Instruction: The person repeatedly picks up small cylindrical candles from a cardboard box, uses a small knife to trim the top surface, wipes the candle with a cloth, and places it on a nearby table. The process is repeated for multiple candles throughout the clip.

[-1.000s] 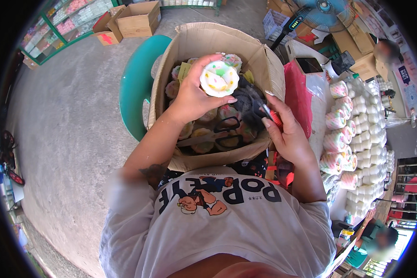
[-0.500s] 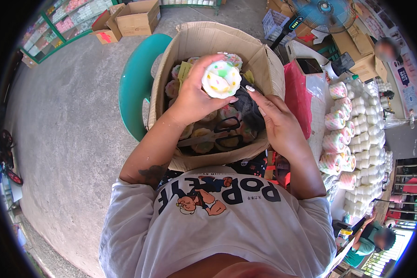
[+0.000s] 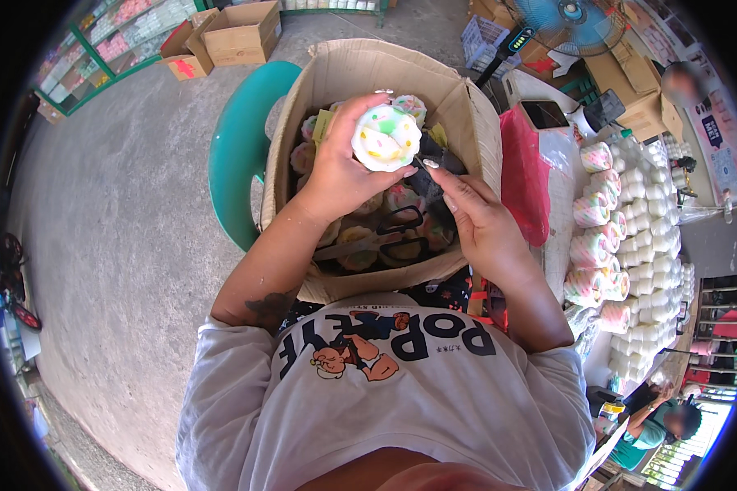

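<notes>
Looks like rim-trimming step, just my read. Left hand wrapped round white scalloped cup with green, yellow and pink spots, material unclear. Right hand pinching thin dark tool, mostly hidden, right by cup's edge, can't tell if touching. Cup's held above open brown cardboard box. Next move probably wants steady left grip, light tool pressure. Mouth faces up at camera; long axis seemingly runs down boxward, depth hidden.

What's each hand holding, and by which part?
Left hand: white scalloped piece with coloured spots, held around its outer side. Right hand: apparently a thin dark tool; gripped part hidden.
</notes>
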The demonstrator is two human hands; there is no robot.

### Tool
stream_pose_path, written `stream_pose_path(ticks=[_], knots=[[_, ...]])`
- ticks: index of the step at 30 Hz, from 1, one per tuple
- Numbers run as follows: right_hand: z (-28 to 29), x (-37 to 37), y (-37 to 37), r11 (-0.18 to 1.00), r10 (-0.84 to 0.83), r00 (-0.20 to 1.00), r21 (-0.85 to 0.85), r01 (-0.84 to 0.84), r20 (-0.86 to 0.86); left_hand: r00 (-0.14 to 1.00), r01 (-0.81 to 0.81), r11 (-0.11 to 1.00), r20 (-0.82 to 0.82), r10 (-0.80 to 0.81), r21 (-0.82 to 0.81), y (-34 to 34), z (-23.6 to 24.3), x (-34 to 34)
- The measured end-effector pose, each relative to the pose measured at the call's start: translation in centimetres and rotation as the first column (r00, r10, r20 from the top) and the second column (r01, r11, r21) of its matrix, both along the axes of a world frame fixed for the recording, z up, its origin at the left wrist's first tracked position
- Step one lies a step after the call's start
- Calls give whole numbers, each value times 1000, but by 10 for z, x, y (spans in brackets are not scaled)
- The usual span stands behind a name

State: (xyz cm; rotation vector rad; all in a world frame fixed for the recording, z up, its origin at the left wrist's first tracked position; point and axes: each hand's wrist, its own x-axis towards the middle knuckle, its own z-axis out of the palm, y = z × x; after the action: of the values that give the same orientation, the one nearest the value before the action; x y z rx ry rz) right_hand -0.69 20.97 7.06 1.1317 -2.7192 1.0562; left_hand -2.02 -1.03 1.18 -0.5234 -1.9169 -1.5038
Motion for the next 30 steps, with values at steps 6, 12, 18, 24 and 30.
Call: stream_pose_path(ticks=[6,12,18,24,30], knots=[[-2,1,-1,998,29,999,-51,-27,27,999,-32,999,25,31,42,1,-3,-2],[-4,2,-1,997,22,1000,-73,-21,10,1000,8,986,8,-10,167,6,-1,-3],[-4,8,-4,996,62,998,-68,-60,14,998,-60,998,-18,60,10,3,-1,-1],[2,-6,1,999,-30,995,-32,27,-90,977,-173,974,-148,151,-144,2,6,2],[0,-1,0,999,32,999,-8,-32,-21,988,-124,990,-99,116,-73,2,2,0]])
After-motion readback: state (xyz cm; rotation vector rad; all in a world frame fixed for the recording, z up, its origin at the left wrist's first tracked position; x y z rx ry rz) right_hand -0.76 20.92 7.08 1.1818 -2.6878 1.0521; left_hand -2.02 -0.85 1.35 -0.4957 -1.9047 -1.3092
